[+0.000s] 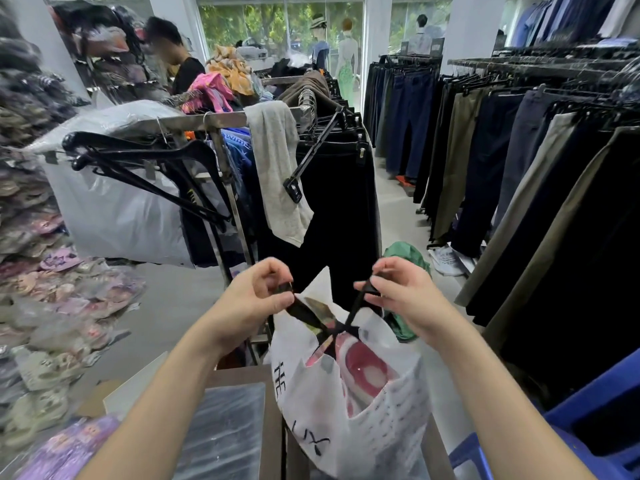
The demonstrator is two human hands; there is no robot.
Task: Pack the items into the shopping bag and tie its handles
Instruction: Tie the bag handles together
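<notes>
A white shopping bag with black lettering stands low in the middle of the view, on a brown surface. A pink and red packaged item shows through its open top. Two black handles cross over the opening. My left hand pinches the left handle's end, and my right hand pinches the right one. Both hands are raised just above the bag's mouth, pulling the handles apart.
A metal clothes rack with black hangers, a grey towel and dark trousers stands straight ahead. More trousers hang along the right. Packaged goods are piled at left. A person stands at the back.
</notes>
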